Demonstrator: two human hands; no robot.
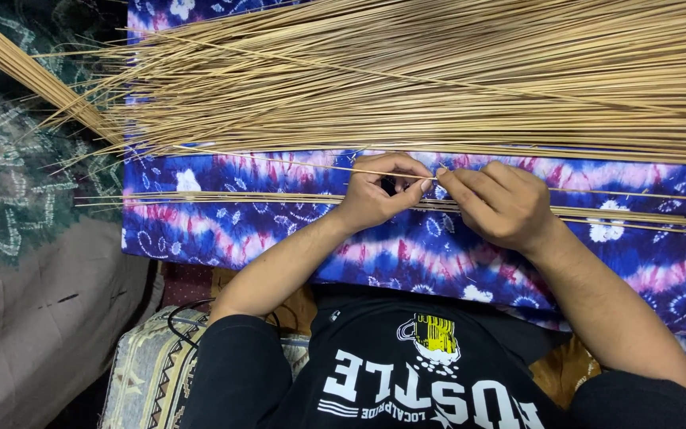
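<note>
Left hand (379,191) curled, right hand (498,202) curled beside it, fingertips of both pinching one thin straw stick (311,165) over the tie-dye cloth (279,230). Flat stick row (224,196) under hands; big loose dry pile (438,71) above the cloth.

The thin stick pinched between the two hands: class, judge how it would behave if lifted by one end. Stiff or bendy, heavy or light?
The thin stick is very long and slender, so it would probably sag and flex. It looks light, since the left hand and right hand pinch it with fingertips alone. Being round, it may roll on the tie-dye cloth.
</note>
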